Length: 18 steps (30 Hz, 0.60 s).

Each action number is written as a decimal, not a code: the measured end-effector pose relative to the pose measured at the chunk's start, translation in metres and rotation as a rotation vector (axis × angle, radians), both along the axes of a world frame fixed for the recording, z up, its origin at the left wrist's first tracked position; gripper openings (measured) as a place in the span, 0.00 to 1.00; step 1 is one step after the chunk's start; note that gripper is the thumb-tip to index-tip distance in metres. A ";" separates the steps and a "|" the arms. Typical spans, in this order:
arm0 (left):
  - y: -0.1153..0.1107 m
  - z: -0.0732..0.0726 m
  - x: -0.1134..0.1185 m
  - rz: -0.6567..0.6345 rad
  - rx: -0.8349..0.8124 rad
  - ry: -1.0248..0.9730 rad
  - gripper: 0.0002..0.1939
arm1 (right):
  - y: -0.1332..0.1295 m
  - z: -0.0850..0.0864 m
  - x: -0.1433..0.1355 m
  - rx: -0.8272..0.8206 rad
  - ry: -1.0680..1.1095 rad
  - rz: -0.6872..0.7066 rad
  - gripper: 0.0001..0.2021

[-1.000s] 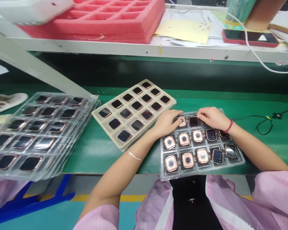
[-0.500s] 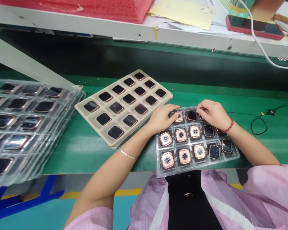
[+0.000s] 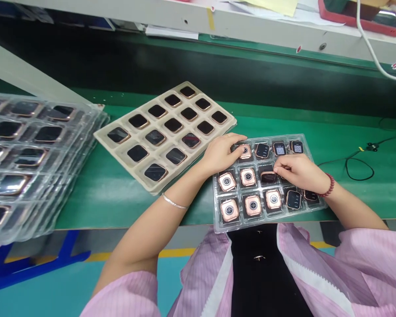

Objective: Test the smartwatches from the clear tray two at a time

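The right hand bends over a clear tray on the green surface. Its thumb and first finger pinch the edge of a dark watch, which sits tilted in the third slot of the middle row. The hand hides most of the slots to its right, and covers part of the last front watch. The left hand lies on the tray's back left corner. Its thumb is spread away from the fingers and partly covers a pink watch. The view's edge cuts off a stack of trays.
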State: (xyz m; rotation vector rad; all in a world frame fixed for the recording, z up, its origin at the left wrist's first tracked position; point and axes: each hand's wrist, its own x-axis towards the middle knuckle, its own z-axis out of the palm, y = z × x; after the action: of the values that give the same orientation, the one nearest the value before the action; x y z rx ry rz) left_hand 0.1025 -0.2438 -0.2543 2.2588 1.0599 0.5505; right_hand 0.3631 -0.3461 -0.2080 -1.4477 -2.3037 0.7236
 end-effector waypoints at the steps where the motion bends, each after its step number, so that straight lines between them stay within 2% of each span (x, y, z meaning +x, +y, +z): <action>1: 0.000 0.000 0.000 0.001 -0.003 -0.001 0.23 | 0.001 -0.002 0.000 -0.001 -0.022 0.003 0.11; 7: 0.000 -0.003 0.000 0.007 0.003 0.015 0.25 | 0.002 -0.003 0.004 -0.099 -0.010 0.014 0.15; 11: 0.000 -0.003 0.000 0.002 0.006 0.014 0.25 | 0.004 -0.003 0.004 -0.148 0.016 -0.002 0.14; 13: 0.000 -0.002 0.000 0.001 0.007 0.006 0.25 | 0.003 -0.005 0.001 -0.092 0.019 -0.014 0.11; 18: -0.001 -0.002 0.000 0.003 0.006 -0.001 0.25 | -0.018 0.002 -0.006 0.222 -0.086 -0.068 0.07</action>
State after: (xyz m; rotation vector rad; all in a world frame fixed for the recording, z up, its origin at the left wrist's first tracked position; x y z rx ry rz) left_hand 0.1029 -0.2443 -0.2558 2.2619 1.0626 0.5571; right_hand 0.3575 -0.3642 -0.2062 -1.4716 -2.3002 0.3793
